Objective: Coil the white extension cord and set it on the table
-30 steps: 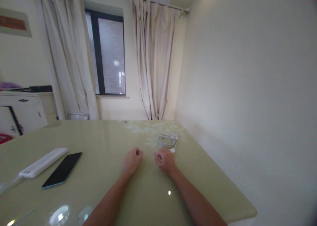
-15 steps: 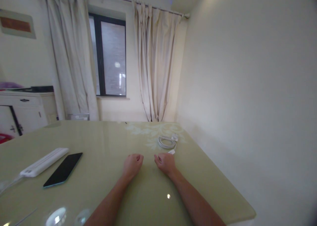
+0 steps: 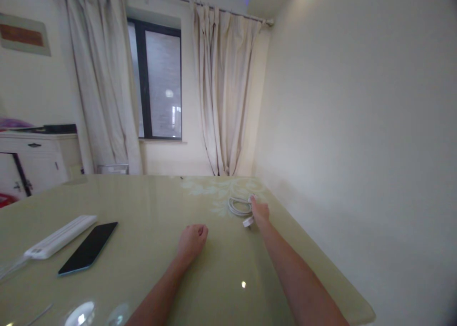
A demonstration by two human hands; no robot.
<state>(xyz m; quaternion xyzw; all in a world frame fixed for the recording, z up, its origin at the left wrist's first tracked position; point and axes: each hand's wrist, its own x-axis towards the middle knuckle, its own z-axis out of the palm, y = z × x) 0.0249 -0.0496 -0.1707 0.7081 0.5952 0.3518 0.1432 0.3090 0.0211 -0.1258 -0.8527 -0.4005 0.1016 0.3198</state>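
Observation:
A pale charging cable (image 3: pixel 236 212) lies in a loose coil on the right half of the table. One white end piece, a connector or plug (image 3: pixel 247 222), rests at the near side of the coil. At the far right of the coil, my right hand (image 3: pixel 262 212) has its fingers closed on the white charger plug (image 3: pixel 253 196), which they partly cover. My left hand (image 3: pixel 193 238) rests as a loose fist on the tabletop, left of the cable and apart from it, with nothing visible in it.
On the left of the glossy green table (image 3: pixel 143 207) lie a white power strip (image 3: pixel 60 237) and a dark phone (image 3: pixel 89 248). A wall (image 3: pixel 357 150) borders the table's right side. Curtains (image 3: pixel 228 88) and a window stand behind it.
My right hand has moved forward and to the right, from the near side of the cable to the charger plug, and closed on it. My left hand has stayed in place.

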